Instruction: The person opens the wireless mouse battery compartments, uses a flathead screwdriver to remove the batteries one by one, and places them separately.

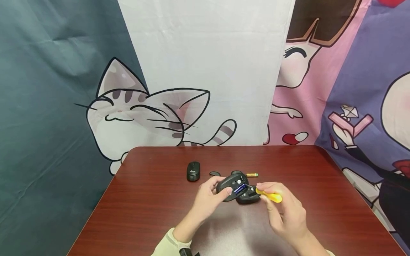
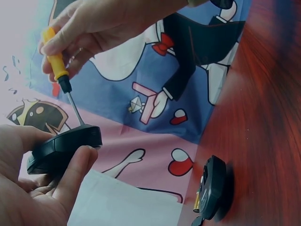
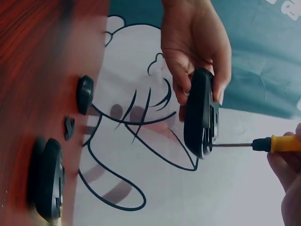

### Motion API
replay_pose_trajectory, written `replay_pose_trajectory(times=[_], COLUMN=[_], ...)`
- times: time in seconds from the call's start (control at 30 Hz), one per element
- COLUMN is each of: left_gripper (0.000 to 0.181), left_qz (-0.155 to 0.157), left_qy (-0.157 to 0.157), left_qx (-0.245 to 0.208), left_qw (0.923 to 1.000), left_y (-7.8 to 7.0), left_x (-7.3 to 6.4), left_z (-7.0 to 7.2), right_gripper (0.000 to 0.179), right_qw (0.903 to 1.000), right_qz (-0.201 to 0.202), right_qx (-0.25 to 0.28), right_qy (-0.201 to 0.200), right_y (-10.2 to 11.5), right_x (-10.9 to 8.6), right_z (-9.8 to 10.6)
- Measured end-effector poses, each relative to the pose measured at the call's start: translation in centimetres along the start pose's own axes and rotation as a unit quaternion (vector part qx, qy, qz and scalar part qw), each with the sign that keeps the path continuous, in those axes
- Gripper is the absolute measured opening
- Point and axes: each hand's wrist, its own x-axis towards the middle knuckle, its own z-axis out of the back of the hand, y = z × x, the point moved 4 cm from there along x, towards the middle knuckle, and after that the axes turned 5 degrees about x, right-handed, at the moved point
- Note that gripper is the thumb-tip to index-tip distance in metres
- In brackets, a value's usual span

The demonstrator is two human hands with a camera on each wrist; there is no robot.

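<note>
My left hand (image 1: pixel 206 195) grips a black computer mouse (image 1: pixel 225 184) above the table, underside turned up toward the head camera. A blue battery (image 1: pixel 239 188) shows in the open slot of its underside. In my right hand (image 1: pixel 289 213) is a screwdriver (image 1: pixel 272 196) with a yellow handle, pinched between thumb and fingers. Its thin metal shaft (image 3: pixel 233 145) reaches the end of the mouse, tip right at the slot's edge in the right wrist view. Thumb and fingers of the left hand hold the mouse's sides in the left wrist view.
Beneath the held mouse, a second black mouse (image 1: pixel 249 197) lies underside up on the reddish-brown table (image 1: pixel 144 199). Behind it are a gold battery (image 1: pixel 252 175) and a small black cover (image 1: pixel 214 174). Another black mouse (image 1: pixel 193 171) stands upright to the left.
</note>
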Motion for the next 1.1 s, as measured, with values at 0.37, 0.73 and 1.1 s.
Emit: replay_pose_trajectory(times=[0.37, 0.73, 1.1], left_gripper=[0.034, 0.031, 0.033], left_qz=[-0.011, -0.002, 0.027], left_qy=[-0.014, -0.018, -0.007], left_qx=[-0.001, 0.042, 0.025], left_qw=[0.9998, 0.999, 0.9993], left_y=[0.2, 0.5, 1.6], left_x=[0.1, 0.2, 0.4], left_z=[-0.2, 0.2, 0.7], right_gripper=[0.028, 0.03, 0.022], right_qw=[0.9982, 0.9773, 0.9103], right_qz=[0.056, -0.21, -0.272], right_qx=[-0.023, 0.022, 0.293], right_qy=[-0.001, -0.018, -0.106], right_y=[0.4, -3.4, -6.0], right_x=[0.0, -3.2, -5.0], right_z=[-1.4, 1.2, 1.3])
